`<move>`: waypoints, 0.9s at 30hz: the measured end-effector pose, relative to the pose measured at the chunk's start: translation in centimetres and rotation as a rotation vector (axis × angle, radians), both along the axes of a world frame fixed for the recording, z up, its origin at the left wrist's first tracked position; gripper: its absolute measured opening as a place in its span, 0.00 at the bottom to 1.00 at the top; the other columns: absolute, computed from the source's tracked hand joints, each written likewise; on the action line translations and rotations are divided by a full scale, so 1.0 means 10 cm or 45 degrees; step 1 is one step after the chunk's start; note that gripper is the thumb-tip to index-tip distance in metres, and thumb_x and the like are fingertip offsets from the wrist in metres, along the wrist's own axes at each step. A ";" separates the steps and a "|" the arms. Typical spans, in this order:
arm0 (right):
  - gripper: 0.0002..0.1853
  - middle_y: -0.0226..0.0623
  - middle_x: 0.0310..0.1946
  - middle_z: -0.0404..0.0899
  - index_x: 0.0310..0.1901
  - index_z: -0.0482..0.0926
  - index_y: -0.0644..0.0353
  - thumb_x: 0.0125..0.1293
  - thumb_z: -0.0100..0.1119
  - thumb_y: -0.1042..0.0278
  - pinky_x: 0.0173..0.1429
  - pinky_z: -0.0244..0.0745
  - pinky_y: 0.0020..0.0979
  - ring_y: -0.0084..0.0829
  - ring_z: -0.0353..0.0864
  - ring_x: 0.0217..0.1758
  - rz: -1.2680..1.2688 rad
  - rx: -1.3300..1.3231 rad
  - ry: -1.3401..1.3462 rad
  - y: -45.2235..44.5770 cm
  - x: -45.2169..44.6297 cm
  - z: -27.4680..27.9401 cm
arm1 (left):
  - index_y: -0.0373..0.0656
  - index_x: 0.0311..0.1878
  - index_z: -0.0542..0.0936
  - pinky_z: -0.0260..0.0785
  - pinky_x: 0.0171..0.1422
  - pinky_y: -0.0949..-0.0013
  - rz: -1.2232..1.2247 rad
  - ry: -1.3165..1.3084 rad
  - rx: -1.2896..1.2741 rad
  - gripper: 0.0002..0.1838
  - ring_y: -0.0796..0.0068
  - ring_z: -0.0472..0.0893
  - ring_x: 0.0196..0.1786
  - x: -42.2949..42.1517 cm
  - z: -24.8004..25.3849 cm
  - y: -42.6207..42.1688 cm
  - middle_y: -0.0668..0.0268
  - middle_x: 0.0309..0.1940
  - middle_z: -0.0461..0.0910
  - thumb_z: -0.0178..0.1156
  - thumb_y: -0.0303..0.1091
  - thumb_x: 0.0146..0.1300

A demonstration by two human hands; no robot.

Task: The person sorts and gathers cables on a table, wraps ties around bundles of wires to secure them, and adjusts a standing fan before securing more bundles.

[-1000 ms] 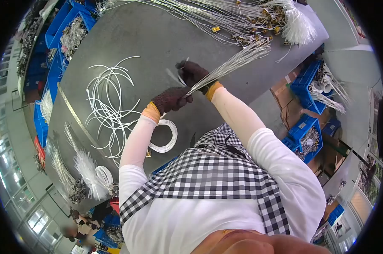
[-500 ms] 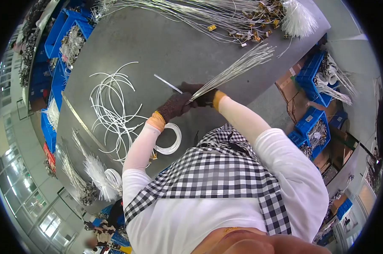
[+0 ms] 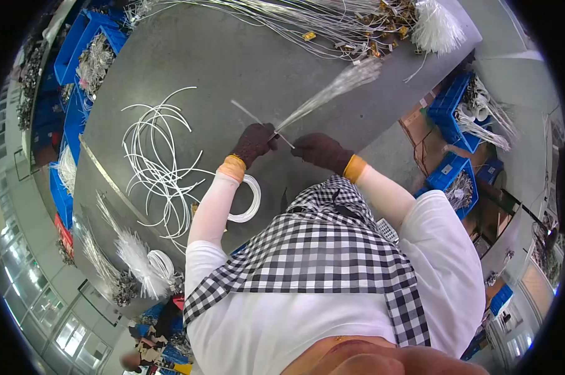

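Observation:
My left hand (image 3: 255, 144), in a dark knitted glove, is closed around the lower end of a bundle of thin silvery-white wires (image 3: 326, 90). The bundle fans out toward the upper right, its far part smeared by motion. A narrow white strip (image 3: 246, 111) crosses the bundle beside the left fingers, one end sticking out to the upper left. At the strip's other end, on the lower right, my gloved right hand (image 3: 324, 152) pinches it. Whether the strip loops around the wires I cannot tell.
Loose white wires (image 3: 163, 162) lie in tangled loops at left, with a coil (image 3: 251, 200) beside my left forearm. More wires with yellow-tagged connectors (image 3: 370, 37) and a white bundle (image 3: 437, 28) lie along the far edge. Blue bins (image 3: 452, 178) flank the grey table (image 3: 220, 69).
My hands were together at the bundle's end; now they are apart, the right hand drawn to the right with the strip's end. The wire bundle has swung slightly more upright.

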State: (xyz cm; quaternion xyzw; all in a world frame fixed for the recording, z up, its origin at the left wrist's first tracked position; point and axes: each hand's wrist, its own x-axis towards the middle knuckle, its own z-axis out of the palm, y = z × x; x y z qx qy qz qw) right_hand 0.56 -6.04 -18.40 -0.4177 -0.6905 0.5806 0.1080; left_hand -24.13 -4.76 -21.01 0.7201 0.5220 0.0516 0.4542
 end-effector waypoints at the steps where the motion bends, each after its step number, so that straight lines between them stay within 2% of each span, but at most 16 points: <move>1: 0.10 0.39 0.33 0.84 0.41 0.85 0.55 0.66 0.60 0.60 0.41 0.77 0.37 0.40 0.83 0.36 0.095 0.581 -0.097 -0.09 -0.04 0.05 | 0.39 0.40 0.83 0.74 0.34 0.65 0.001 -0.004 -0.005 0.15 0.72 0.80 0.23 0.01 -0.06 -0.05 0.62 0.23 0.82 0.52 0.40 0.67; 3: 0.10 0.41 0.34 0.84 0.41 0.85 0.55 0.66 0.60 0.59 0.44 0.78 0.39 0.43 0.83 0.39 0.070 0.587 -0.174 -0.20 -0.10 0.05 | 0.38 0.45 0.83 0.74 0.37 0.65 0.517 -0.295 -0.227 0.14 0.74 0.81 0.27 0.06 -0.06 -0.05 0.62 0.26 0.84 0.56 0.38 0.67; 4: 0.11 0.42 0.36 0.84 0.41 0.85 0.55 0.66 0.61 0.58 0.47 0.78 0.41 0.45 0.84 0.42 0.047 0.591 -0.248 -0.22 -0.10 0.03 | 0.38 0.45 0.83 0.74 0.37 0.65 0.518 -0.305 -0.224 0.14 0.74 0.81 0.27 0.10 -0.07 -0.03 0.62 0.26 0.84 0.56 0.38 0.67; 6: 0.10 0.41 0.38 0.84 0.42 0.85 0.54 0.65 0.61 0.60 0.49 0.79 0.40 0.44 0.84 0.43 0.034 0.580 -0.273 -0.20 -0.08 -0.01 | 0.37 0.51 0.82 0.75 0.43 0.66 1.053 -0.764 -0.281 0.15 0.76 0.83 0.33 0.14 0.05 0.01 0.62 0.30 0.85 0.58 0.34 0.66; 9: 0.09 0.41 0.41 0.84 0.42 0.85 0.53 0.62 0.61 0.64 0.50 0.78 0.40 0.44 0.83 0.45 0.067 0.658 -0.274 -0.03 -0.02 0.06 | 0.38 0.55 0.80 0.76 0.48 0.69 1.215 -1.115 -0.450 0.14 0.72 0.84 0.37 0.11 -0.10 0.00 0.58 0.35 0.86 0.54 0.31 0.70; 11: 0.09 0.41 0.43 0.83 0.42 0.85 0.52 0.60 0.60 0.66 0.49 0.78 0.40 0.44 0.83 0.45 0.114 0.750 -0.263 0.21 -0.02 0.29 | 0.38 0.54 0.80 0.75 0.49 0.68 1.019 -0.957 -0.388 0.15 0.73 0.84 0.39 0.09 0.11 0.05 0.59 0.35 0.86 0.56 0.30 0.67; 13: 0.09 0.39 0.43 0.81 0.39 0.85 0.51 0.57 0.60 0.69 0.51 0.77 0.41 0.42 0.81 0.48 0.343 0.847 -0.521 0.47 -0.14 0.59 | 0.38 0.54 0.81 0.75 0.49 0.66 0.825 -0.796 -0.328 0.15 0.73 0.84 0.40 0.08 0.22 0.06 0.60 0.36 0.86 0.59 0.30 0.65; 14: 0.09 0.39 0.43 0.81 0.39 0.85 0.51 0.57 0.60 0.69 0.51 0.77 0.41 0.42 0.81 0.48 0.346 0.850 -0.526 0.56 -0.19 0.65 | 0.39 0.54 0.80 0.75 0.49 0.66 0.543 -0.587 -0.151 0.15 0.72 0.84 0.39 0.09 0.21 0.09 0.61 0.36 0.86 0.56 0.32 0.67; 15: 0.08 0.39 0.42 0.80 0.38 0.84 0.52 0.57 0.59 0.69 0.51 0.77 0.42 0.41 0.81 0.48 0.384 1.092 -0.427 0.66 -0.25 0.70 | 0.39 0.54 0.80 0.75 0.48 0.66 0.263 -0.375 0.030 0.15 0.72 0.84 0.37 0.09 0.21 0.14 0.62 0.36 0.86 0.53 0.34 0.69; 16: 0.07 0.38 0.41 0.80 0.37 0.84 0.52 0.57 0.59 0.69 0.52 0.76 0.42 0.40 0.80 0.49 0.421 1.335 -0.321 0.76 -0.31 0.72 | 0.39 0.54 0.80 0.75 0.48 0.66 0.266 -0.379 0.040 0.15 0.72 0.84 0.37 0.09 0.18 0.18 0.62 0.36 0.86 0.53 0.34 0.69; 18: 0.07 0.39 0.43 0.80 0.37 0.84 0.52 0.57 0.60 0.68 0.54 0.75 0.42 0.40 0.79 0.52 0.523 1.310 -0.370 0.92 -0.48 0.72 | 0.40 0.50 0.82 0.75 0.47 0.63 -0.235 0.276 0.261 0.16 0.71 0.84 0.39 0.11 0.14 0.23 0.61 0.37 0.85 0.54 0.39 0.68; 20: 0.07 0.39 0.45 0.80 0.38 0.84 0.52 0.57 0.60 0.67 0.56 0.75 0.42 0.40 0.78 0.55 0.625 1.280 -0.411 1.03 -0.55 0.65 | 0.41 0.47 0.83 0.74 0.49 0.62 -0.045 0.237 0.077 0.17 0.66 0.84 0.41 0.18 0.27 0.25 0.59 0.36 0.85 0.55 0.44 0.67; 22: 0.08 0.41 0.51 0.80 0.39 0.84 0.53 0.57 0.62 0.68 0.57 0.75 0.40 0.42 0.77 0.57 0.164 1.470 -0.307 1.11 -0.57 0.49 | 0.42 0.44 0.84 0.74 0.51 0.60 0.149 0.191 -0.101 0.19 0.60 0.84 0.43 0.15 0.33 0.26 0.56 0.36 0.85 0.56 0.48 0.65; 24: 0.12 0.42 0.54 0.79 0.42 0.84 0.53 0.54 0.65 0.70 0.60 0.73 0.39 0.43 0.76 0.60 -0.724 1.140 -0.188 1.12 -0.53 0.50 | 0.41 0.40 0.85 0.73 0.48 0.66 0.407 -0.286 -0.273 0.17 0.75 0.81 0.38 0.08 0.28 0.23 0.64 0.34 0.84 0.57 0.46 0.66; 26: 0.16 0.42 0.52 0.79 0.46 0.83 0.52 0.53 0.67 0.72 0.61 0.72 0.40 0.43 0.75 0.60 -0.839 1.260 -0.189 1.01 -0.39 0.49 | 0.42 0.41 0.85 0.73 0.47 0.67 0.423 -0.340 -0.326 0.17 0.75 0.81 0.37 0.03 0.20 0.21 0.64 0.33 0.84 0.57 0.46 0.66; 27: 0.17 0.41 0.52 0.79 0.46 0.83 0.51 0.53 0.67 0.72 0.62 0.72 0.41 0.44 0.75 0.61 -0.642 1.409 -0.142 0.92 -0.33 0.48 | 0.42 0.42 0.85 0.72 0.47 0.67 0.426 -0.391 -0.376 0.17 0.75 0.81 0.36 0.02 0.20 0.21 0.65 0.32 0.84 0.58 0.45 0.66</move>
